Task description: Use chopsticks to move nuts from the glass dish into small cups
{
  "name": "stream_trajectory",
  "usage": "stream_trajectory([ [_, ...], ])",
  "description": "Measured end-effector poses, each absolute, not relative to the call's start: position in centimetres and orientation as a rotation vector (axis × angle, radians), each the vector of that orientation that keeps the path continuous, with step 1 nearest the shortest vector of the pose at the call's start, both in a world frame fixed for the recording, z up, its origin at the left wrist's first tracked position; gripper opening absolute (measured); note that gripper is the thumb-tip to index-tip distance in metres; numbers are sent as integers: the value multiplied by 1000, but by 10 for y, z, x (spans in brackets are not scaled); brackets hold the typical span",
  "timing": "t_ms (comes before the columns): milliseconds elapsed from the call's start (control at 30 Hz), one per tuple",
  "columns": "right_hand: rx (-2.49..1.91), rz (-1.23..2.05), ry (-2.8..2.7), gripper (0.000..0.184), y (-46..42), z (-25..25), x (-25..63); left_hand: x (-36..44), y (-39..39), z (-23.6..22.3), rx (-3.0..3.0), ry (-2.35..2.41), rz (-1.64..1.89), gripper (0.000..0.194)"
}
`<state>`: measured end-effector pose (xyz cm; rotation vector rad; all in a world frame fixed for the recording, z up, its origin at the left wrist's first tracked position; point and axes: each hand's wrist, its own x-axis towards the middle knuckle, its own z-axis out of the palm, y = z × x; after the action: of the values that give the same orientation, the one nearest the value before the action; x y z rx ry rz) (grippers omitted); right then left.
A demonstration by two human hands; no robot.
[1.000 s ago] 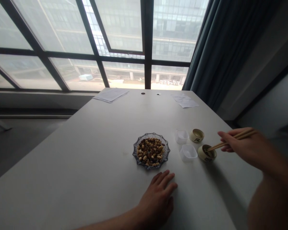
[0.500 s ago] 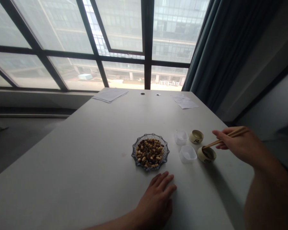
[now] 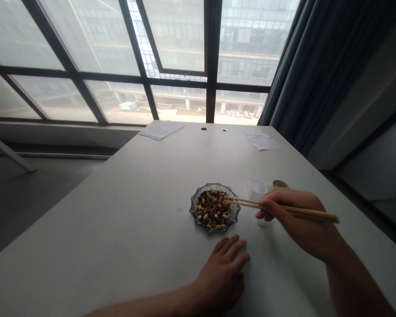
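Observation:
A scalloped glass bowl (image 3: 195, 219) holds mixed nuts and seeds (image 3: 214, 209). Wooden chopsticks (image 3: 303, 212) are gripped in my right hand (image 3: 297, 215), their tips at the right part of the nuts. Whether a nut is between the tips is too small to tell. My left hand (image 3: 226, 268) lies on the table just below the bowl, fingers spread and holding nothing. Behind my right hand stand a clear plastic cup (image 3: 257, 189) and a small ceramic cup (image 3: 280, 183), partly covered. Of a second plastic cup (image 3: 264, 223) only the lower edge shows; the other ceramic cup is hidden.
The white table (image 3: 135, 211) stretches toward the windows. At its far end lie papers on the left (image 3: 161, 130) and a crumpled sheet on the right (image 3: 262, 140). Two round holes sit between them. A dark curtain (image 3: 293, 83) hangs at the right.
My right hand has moved left with the chopsticks, from the nearer ceramic cup to the glass bowl. It now covers some of the cups. My left hand stays by the bowl; the view has shifted slightly.

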<state>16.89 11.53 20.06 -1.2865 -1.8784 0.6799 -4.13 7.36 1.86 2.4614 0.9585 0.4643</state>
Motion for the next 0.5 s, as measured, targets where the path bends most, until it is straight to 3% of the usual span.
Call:
stream_trajectory([
  [200,-1071,888,-2051,26,122,179,139,-41,73,21,2483,955,496,47],
  [500,-1028,964,-2080,31,125,161,125,-41,73,25,2513,959,529,37],
])
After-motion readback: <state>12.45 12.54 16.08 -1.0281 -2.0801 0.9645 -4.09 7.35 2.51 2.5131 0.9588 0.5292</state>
